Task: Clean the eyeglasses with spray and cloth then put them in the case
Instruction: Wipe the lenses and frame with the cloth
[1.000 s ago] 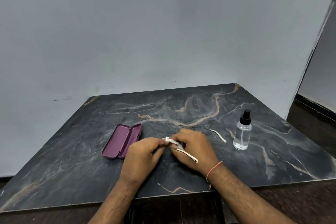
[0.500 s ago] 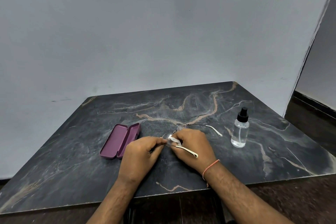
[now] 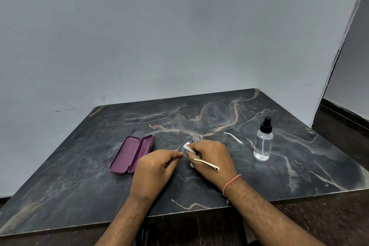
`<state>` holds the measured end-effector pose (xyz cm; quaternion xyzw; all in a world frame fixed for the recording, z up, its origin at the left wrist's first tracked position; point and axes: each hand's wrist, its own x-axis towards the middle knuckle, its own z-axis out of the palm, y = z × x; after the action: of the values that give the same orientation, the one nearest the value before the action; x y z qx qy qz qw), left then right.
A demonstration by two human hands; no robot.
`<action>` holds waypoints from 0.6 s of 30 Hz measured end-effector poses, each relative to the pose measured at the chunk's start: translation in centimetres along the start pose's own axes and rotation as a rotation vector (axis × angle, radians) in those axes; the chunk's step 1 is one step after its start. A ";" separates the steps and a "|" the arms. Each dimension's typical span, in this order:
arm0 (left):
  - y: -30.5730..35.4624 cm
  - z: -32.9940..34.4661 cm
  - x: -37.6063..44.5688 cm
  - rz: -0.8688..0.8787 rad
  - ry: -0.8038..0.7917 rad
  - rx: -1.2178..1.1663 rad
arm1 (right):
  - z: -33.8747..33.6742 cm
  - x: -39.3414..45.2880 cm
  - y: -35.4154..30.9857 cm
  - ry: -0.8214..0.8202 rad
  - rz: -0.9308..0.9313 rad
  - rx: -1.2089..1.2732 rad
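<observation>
Dark marble with tan and white veins makes up the table (image 3: 299,175), which is pushed against a plain grey wall (image 3: 159,36), with dark flooring showing past its right edge.

Your left hand (image 3: 154,168) sits near the middle of the table, toward the front edge, fingers curled, pinching the rim of the eyeglasses (image 3: 206,163) at their left lens. Your right hand (image 3: 212,156) is just beside it, fingers curled around a small white cloth (image 3: 187,148) and pressing it onto that clear lens. Part of the cloth also peeks out under the hand. One cream temple arm of the eyeglasses juts out across the back of your right hand toward the front edge; the other temple arm lies farther back, pointing toward the right side of the table. The lenses are clear and hard to make out against the marble. A thin orange thread (image 3: 231,182) circles your right wrist.

You have the purple case (image 3: 131,154) lying open on the table to the left of your hands, near them but apart, both halves facing up.

Well apart to the right stands the spray bottle (image 3: 263,142), upright, clear with a black nozzle, closer to the right edge than to your hands.
</observation>
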<state>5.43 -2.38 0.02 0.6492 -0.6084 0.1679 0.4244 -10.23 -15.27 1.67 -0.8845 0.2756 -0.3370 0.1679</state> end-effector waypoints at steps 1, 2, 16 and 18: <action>0.0 0.0 0.0 -0.002 -0.001 0.005 | -0.1 -0.1 -0.2 -0.028 -0.010 0.016; -0.1 0.0 0.0 -0.009 -0.004 0.009 | -0.2 -0.2 -0.4 -0.051 -0.013 0.044; -0.2 0.1 0.0 -0.020 0.001 0.019 | -0.1 -0.2 -0.4 -0.082 0.041 -0.022; -0.1 0.1 0.0 -0.012 0.009 0.015 | 0.0 0.0 -0.2 -0.067 0.024 -0.045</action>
<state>5.48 -2.49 -0.08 0.6554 -0.6011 0.1729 0.4232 -10.18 -15.15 1.75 -0.8954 0.2878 -0.2991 0.1611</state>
